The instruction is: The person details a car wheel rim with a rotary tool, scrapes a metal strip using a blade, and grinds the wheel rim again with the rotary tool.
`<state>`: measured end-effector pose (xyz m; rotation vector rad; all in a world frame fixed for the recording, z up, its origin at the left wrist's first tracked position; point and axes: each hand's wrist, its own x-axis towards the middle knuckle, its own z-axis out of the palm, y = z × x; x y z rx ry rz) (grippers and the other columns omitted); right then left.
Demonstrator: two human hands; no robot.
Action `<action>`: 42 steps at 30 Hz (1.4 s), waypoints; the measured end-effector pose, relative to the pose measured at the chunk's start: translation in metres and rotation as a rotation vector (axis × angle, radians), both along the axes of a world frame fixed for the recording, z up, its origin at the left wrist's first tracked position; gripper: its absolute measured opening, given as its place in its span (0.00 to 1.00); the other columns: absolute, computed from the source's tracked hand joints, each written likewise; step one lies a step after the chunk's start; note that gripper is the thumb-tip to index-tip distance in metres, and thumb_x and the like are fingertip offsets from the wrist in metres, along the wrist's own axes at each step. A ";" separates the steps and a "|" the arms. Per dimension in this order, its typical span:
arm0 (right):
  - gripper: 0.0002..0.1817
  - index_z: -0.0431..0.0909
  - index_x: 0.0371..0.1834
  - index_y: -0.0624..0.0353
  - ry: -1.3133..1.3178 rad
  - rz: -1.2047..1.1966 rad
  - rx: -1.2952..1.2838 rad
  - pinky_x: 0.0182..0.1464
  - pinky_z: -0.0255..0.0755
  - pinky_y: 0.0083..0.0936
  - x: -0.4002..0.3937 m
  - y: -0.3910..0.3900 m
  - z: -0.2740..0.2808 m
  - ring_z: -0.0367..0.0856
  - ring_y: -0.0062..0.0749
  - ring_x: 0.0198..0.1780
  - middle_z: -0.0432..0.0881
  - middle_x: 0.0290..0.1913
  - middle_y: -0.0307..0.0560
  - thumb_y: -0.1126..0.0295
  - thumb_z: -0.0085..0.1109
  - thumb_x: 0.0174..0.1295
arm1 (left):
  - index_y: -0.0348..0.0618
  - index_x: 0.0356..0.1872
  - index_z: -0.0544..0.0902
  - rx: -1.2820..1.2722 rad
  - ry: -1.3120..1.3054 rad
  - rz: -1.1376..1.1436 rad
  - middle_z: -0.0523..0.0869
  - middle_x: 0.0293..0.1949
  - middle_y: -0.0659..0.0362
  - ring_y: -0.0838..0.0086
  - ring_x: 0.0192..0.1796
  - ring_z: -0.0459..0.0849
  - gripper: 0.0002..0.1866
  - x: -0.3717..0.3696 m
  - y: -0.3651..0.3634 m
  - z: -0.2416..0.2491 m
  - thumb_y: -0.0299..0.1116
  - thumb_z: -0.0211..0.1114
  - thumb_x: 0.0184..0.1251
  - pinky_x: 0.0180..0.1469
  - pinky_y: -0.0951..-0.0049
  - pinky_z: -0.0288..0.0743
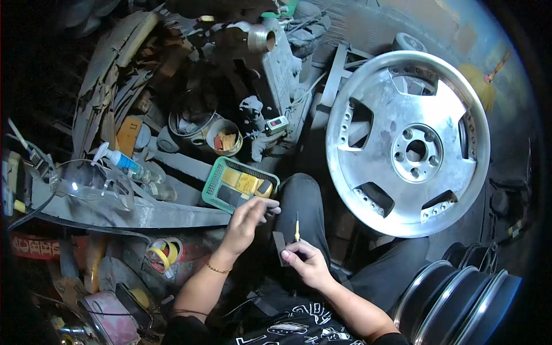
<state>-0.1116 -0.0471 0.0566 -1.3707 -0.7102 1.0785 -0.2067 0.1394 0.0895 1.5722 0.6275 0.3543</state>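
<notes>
Your left hand [248,217] is stretched toward the green plastic basket [214,185], fingers loosely spread and resting at its near edge, right by the yellow pads [247,183] stacked inside; it pinches nothing that you can make out. Your right hand [307,261] is closed in a pinch on a thin yellow-handled tool [297,227], held upright, with a small dark strip [280,247] tucked against the thumb side, over your lap.

By the look of it you are picking out a piece from the basket while the tool waits ready. The alloy wheel [407,144] leans just beyond your right knee, face toward you, untouched.

The next move calls for a fine grip: the pads lie flat and close together, so lift one by its edge without dragging the others out. Keep the tool's tip clear of your left fingers as the hands come together, since they are near each other already.
</notes>
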 end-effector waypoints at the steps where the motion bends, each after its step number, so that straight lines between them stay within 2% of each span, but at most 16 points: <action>1: 0.10 0.83 0.39 0.64 -0.004 0.005 0.008 0.49 0.72 0.27 0.002 0.003 0.004 0.80 0.30 0.41 0.82 0.35 0.44 0.67 0.64 0.68 | 0.36 0.49 0.84 0.072 -0.086 -0.065 0.88 0.46 0.54 0.69 0.48 0.85 0.17 0.003 0.004 0.012 0.41 0.62 0.73 0.52 0.71 0.74; 2: 0.09 0.84 0.38 0.64 -0.082 -0.032 -0.019 0.47 0.72 0.28 0.004 0.006 0.007 0.80 0.32 0.40 0.82 0.34 0.46 0.67 0.65 0.66 | 0.37 0.47 0.84 0.394 -0.050 -0.178 0.87 0.46 0.52 0.63 0.49 0.84 0.18 0.005 0.011 0.022 0.40 0.71 0.64 0.54 0.67 0.75; 4: 0.09 0.84 0.38 0.63 -0.167 -0.063 -0.031 0.45 0.73 0.29 0.009 0.012 0.012 0.81 0.34 0.38 0.82 0.32 0.47 0.68 0.66 0.65 | 0.39 0.47 0.84 0.596 0.048 -0.324 0.86 0.49 0.52 0.58 0.57 0.81 0.21 0.012 0.014 0.043 0.44 0.73 0.60 0.62 0.61 0.71; 9: 0.07 0.85 0.37 0.60 -0.366 -0.089 0.018 0.40 0.72 0.28 0.023 0.021 0.021 0.80 0.37 0.34 0.80 0.31 0.50 0.68 0.69 0.61 | 0.40 0.34 0.83 0.641 0.174 -0.687 0.81 0.37 0.51 0.56 0.47 0.79 0.15 0.023 0.043 0.042 0.43 0.70 0.64 0.53 0.60 0.71; 12: 0.07 0.85 0.38 0.62 -0.431 -0.088 -0.022 0.40 0.73 0.28 0.033 0.026 0.023 0.79 0.34 0.34 0.80 0.30 0.48 0.70 0.68 0.62 | 0.40 0.32 0.82 0.685 0.095 -0.676 0.80 0.33 0.52 0.58 0.44 0.80 0.14 0.032 0.055 0.058 0.41 0.70 0.64 0.50 0.62 0.72; 14: 0.07 0.84 0.41 0.64 -0.237 -0.279 0.029 0.40 0.73 0.24 0.042 0.024 0.014 0.78 0.26 0.33 0.79 0.30 0.43 0.71 0.64 0.65 | 0.40 0.33 0.83 0.643 -0.016 -0.442 0.81 0.33 0.53 0.60 0.41 0.80 0.12 0.037 0.075 0.062 0.39 0.71 0.61 0.46 0.63 0.73; 15: 0.08 0.82 0.44 0.65 -0.061 -0.323 0.013 0.40 0.72 0.20 0.049 0.020 0.020 0.77 0.20 0.34 0.79 0.31 0.39 0.72 0.60 0.68 | 0.40 0.34 0.83 0.517 -0.109 -0.221 0.82 0.31 0.58 0.68 0.37 0.80 0.09 0.039 0.089 0.060 0.36 0.71 0.63 0.42 0.69 0.74; 17: 0.09 0.82 0.44 0.65 0.132 -0.436 0.000 0.37 0.70 0.17 0.060 0.014 0.029 0.76 0.18 0.32 0.79 0.31 0.37 0.70 0.57 0.71 | 0.42 0.31 0.81 0.043 -0.373 0.244 0.82 0.31 0.65 0.79 0.32 0.78 0.06 0.052 0.122 0.049 0.31 0.67 0.68 0.37 0.77 0.73; 18: 0.10 0.82 0.43 0.65 0.140 -0.476 0.012 0.36 0.70 0.17 0.066 0.013 0.036 0.75 0.17 0.32 0.79 0.30 0.36 0.69 0.56 0.72 | 0.46 0.33 0.80 -0.278 -0.482 0.441 0.80 0.30 0.66 0.80 0.31 0.76 0.05 0.059 0.144 0.049 0.32 0.66 0.70 0.35 0.77 0.71; 19: 0.11 0.82 0.43 0.65 0.181 -0.497 0.009 0.34 0.68 0.16 0.068 0.012 0.035 0.73 0.16 0.30 0.78 0.29 0.36 0.68 0.55 0.72 | 0.49 0.33 0.80 -0.391 -0.568 0.536 0.78 0.30 0.67 0.80 0.30 0.75 0.06 0.066 0.177 0.031 0.34 0.67 0.70 0.33 0.77 0.69; 25: 0.10 0.81 0.40 0.66 0.226 -0.512 -0.044 0.32 0.67 0.18 0.067 -0.007 0.017 0.73 0.18 0.28 0.78 0.28 0.37 0.68 0.58 0.70 | 0.47 0.31 0.83 -0.291 -0.526 0.831 0.77 0.24 0.70 0.86 0.24 0.71 0.07 0.113 0.287 0.004 0.35 0.69 0.67 0.22 0.83 0.62; 27: 0.09 0.80 0.40 0.65 0.199 -0.536 -0.059 0.33 0.70 0.19 0.069 -0.014 -0.001 0.75 0.21 0.28 0.78 0.28 0.39 0.69 0.57 0.69 | 0.47 0.32 0.83 -0.242 -0.505 0.822 0.77 0.25 0.70 0.86 0.24 0.71 0.07 0.123 0.306 -0.005 0.35 0.69 0.67 0.23 0.82 0.63; 30: 0.08 0.79 0.38 0.65 0.122 -0.558 -0.097 0.38 0.73 0.21 0.068 -0.023 -0.015 0.79 0.24 0.32 0.80 0.30 0.42 0.71 0.56 0.68 | 0.45 0.32 0.83 -0.176 -0.464 0.811 0.75 0.23 0.70 0.86 0.22 0.70 0.07 0.136 0.315 -0.001 0.35 0.69 0.68 0.21 0.83 0.61; 32: 0.07 0.82 0.37 0.59 0.148 -0.528 -0.152 0.30 0.68 0.19 0.063 -0.019 -0.013 0.75 0.19 0.26 0.80 0.26 0.36 0.68 0.59 0.68 | 0.44 0.32 0.83 -0.175 -0.452 0.816 0.75 0.22 0.70 0.86 0.22 0.70 0.08 0.141 0.318 0.000 0.35 0.69 0.67 0.21 0.83 0.60; 33: 0.07 0.81 0.39 0.60 0.156 -0.511 -0.150 0.30 0.62 0.10 0.062 -0.019 -0.009 0.70 0.11 0.26 0.76 0.26 0.31 0.69 0.56 0.73 | 0.43 0.32 0.82 -0.176 -0.459 0.819 0.74 0.22 0.70 0.86 0.22 0.69 0.08 0.143 0.318 -0.001 0.34 0.69 0.67 0.21 0.83 0.60; 42: 0.07 0.79 0.38 0.59 0.214 -0.533 -0.138 0.25 0.65 0.14 0.059 -0.019 -0.011 0.71 0.14 0.22 0.76 0.24 0.33 0.68 0.58 0.71 | 0.43 0.32 0.84 -0.225 -0.443 0.853 0.75 0.22 0.70 0.86 0.21 0.70 0.08 0.146 0.321 -0.011 0.36 0.69 0.67 0.21 0.82 0.60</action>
